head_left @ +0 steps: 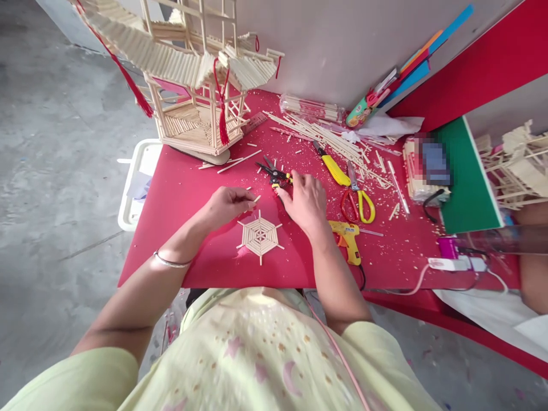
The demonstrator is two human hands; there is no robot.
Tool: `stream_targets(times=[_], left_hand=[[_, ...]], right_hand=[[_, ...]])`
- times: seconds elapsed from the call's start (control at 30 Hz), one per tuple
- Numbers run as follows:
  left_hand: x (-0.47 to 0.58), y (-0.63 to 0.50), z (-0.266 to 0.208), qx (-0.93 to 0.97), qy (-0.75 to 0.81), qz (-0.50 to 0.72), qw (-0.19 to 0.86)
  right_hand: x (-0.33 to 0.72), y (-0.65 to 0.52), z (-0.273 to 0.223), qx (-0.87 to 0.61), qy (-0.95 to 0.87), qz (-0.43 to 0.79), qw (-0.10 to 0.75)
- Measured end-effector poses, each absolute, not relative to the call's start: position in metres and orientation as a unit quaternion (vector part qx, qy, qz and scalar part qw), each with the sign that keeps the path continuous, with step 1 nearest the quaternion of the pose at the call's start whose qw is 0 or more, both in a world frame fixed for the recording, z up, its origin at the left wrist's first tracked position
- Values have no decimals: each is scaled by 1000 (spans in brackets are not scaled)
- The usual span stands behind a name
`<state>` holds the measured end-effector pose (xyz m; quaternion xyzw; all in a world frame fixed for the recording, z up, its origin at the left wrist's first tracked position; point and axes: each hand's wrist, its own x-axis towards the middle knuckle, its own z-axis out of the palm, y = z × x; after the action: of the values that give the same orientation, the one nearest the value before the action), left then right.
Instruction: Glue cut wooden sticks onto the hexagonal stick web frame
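Between the fingertips of my left hand (229, 204) is a short wooden stick (257, 199). My right hand (305, 197) is closed on black and yellow pliers (276, 173), whose jaws point away from me to the upper left. Just below both hands, a flat hexagonal web of wooden sticks (260, 236) lies on the red table (214, 268), its spokes sticking out past the edges. A yellow glue gun (349, 241) rests to the right of my right forearm.
A tall stick pavilion (192, 125) with red tassels stands at the back left. Scissors (358, 200), a yellow utility knife (334, 166) and loose sticks (321, 137) lie to the right. A white tray (126, 211) is beyond the left edge; another person's arm (533, 257) shows at far right.
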<state>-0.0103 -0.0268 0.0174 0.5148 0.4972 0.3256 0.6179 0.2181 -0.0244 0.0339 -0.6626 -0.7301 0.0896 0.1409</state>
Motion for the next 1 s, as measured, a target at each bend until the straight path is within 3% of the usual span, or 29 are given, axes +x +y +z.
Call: stream_targets(times=[0.17,0.3,0.4,0.53,0.6,0.7,0.83,1.0], left_hand=[[-10,-24,15,451,494,376,640],[-11,-22,16,404,491,416,650],[-11,-21,18,373,494,443,648],[-9,-22,20,370,480,463,647],[-7,-23,21,374,474,466,648],[-5,-25,22,375,465,476,646],[-4,-27,24,376,456,513,623],[-1,-30,23,383,423,564,597]], right_hand=[[224,-1,40,-694,-714,97,5],[226,11,45,-689,-715,118,2],[232,10,48,-704,-673,207,89],[233,-13,65,-609,-554,488,292],[229,-31,78,-522,-517,592,331],[220,-56,92,-446,-506,653,344],[209,-76,86,-507,-565,579,298],[193,-87,56,-654,-680,245,225]])
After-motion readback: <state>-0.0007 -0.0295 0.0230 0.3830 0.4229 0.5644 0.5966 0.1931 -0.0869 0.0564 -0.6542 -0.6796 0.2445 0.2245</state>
